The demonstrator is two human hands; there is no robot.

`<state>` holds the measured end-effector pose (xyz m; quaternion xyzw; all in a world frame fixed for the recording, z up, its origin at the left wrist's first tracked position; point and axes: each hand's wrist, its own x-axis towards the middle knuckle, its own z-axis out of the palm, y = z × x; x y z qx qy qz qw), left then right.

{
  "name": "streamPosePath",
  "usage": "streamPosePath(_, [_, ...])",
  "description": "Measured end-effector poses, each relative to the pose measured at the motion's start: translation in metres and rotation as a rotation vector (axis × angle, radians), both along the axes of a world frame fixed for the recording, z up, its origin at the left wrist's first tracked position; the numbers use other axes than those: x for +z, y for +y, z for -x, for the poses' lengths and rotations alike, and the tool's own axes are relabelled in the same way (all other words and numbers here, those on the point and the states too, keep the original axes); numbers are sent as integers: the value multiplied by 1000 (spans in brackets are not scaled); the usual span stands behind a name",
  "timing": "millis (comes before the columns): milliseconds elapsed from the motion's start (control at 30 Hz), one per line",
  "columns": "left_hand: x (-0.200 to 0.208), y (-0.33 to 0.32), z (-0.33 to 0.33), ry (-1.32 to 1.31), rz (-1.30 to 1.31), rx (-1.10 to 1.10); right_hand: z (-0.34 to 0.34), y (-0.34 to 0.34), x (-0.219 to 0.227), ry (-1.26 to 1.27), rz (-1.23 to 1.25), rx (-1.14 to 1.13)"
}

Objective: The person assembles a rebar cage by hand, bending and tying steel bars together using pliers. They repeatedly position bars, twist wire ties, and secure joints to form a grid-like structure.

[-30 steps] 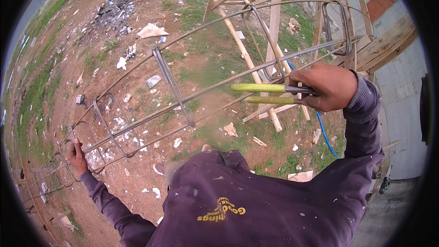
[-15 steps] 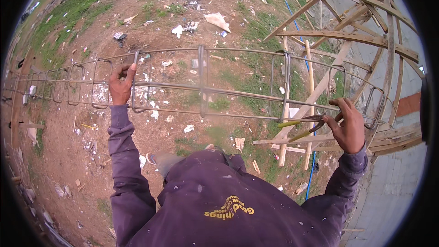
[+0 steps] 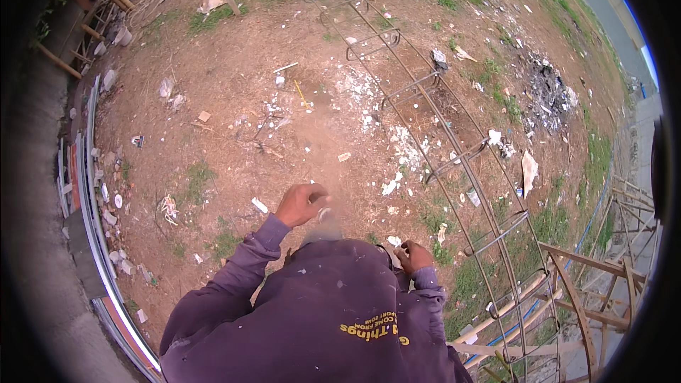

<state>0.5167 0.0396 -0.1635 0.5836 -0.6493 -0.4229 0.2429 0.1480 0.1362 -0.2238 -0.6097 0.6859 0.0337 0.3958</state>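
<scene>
A long steel rebar cage (image 3: 465, 160), made of thin bars with rectangular stirrups, runs from the top middle to the lower right. Both hands are apart from it. My left hand (image 3: 303, 204) is in front of my torso with its fingers curled in; whatever they may hold is hidden. Closer to the cage, my right hand (image 3: 415, 257) is beside my body, its fingers also bent inward and their contents unclear. A yellow-green handle (image 3: 502, 362), like that of pliers, shows small at the cage's lower end.
Wooden poles and frames (image 3: 603, 269) stand at the lower right, under and beside the cage's near end. Long metal profiles (image 3: 96, 241) lie along the left by a grey wall. Littered dirt and grass spread around, with a burnt ash patch (image 3: 546, 92) at right.
I have turned to the left, so the cage now lies on my right rather than across my front. Both hands have left it, and the pliers are out of my right hand.
</scene>
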Motion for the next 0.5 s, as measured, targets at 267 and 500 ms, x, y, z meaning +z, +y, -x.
streamPosePath(267, [20, -9, -196, 0, -25, 779, -178, -190, -28, -191, 7, 436])
streamPosePath(500, [21, -124, -243, 56, -121, 696, -306, -326, -81, -258, -52, 672])
